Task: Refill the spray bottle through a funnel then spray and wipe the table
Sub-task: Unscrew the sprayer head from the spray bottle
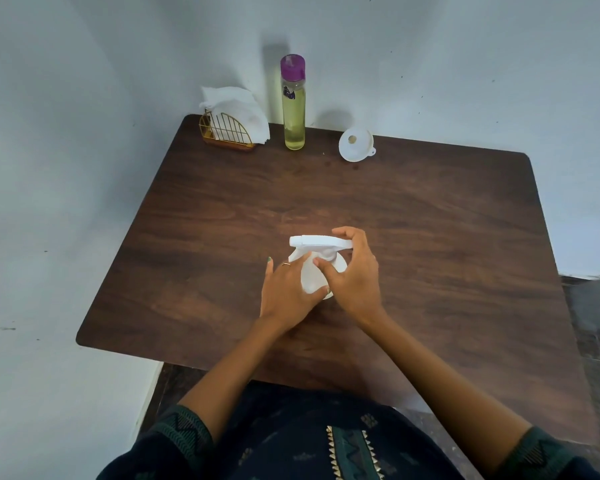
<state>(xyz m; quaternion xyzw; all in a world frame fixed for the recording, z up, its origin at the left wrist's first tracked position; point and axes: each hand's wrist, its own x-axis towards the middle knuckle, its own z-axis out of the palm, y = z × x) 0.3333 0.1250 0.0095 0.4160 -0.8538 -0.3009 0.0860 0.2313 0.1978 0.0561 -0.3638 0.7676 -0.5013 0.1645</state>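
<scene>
Hands meet on the spray bottle [313,277], which stands upright near the middle of the table [194,209], straight ahead of the person and close in. The left hand [286,294] wraps the white body from the left, fingers curled round it; the right hand [352,271] cups the sprayer head [321,241] from the right, thumb pressed at the collar, fingers arched over the top. The head's long axis runs left–right, nozzle pointing left, so the right hand sits at its rear end and is the one placed to twist it. My reading: the head is being unscrewed while the left hand steadies the body, though whether the collar is loose yet I cannot tell.

What the next step turns on lies at the far edge. The funnel [356,144] rests tilted, mouth toward the camera, far right of centre — nearer the right hand. The refill bottle [293,103], upright with purple cap on and yellow liquid inside, stands just left of it, well apart from both hands. Napkins [238,110] in their holder [226,133] sit at the far left corner.
</scene>
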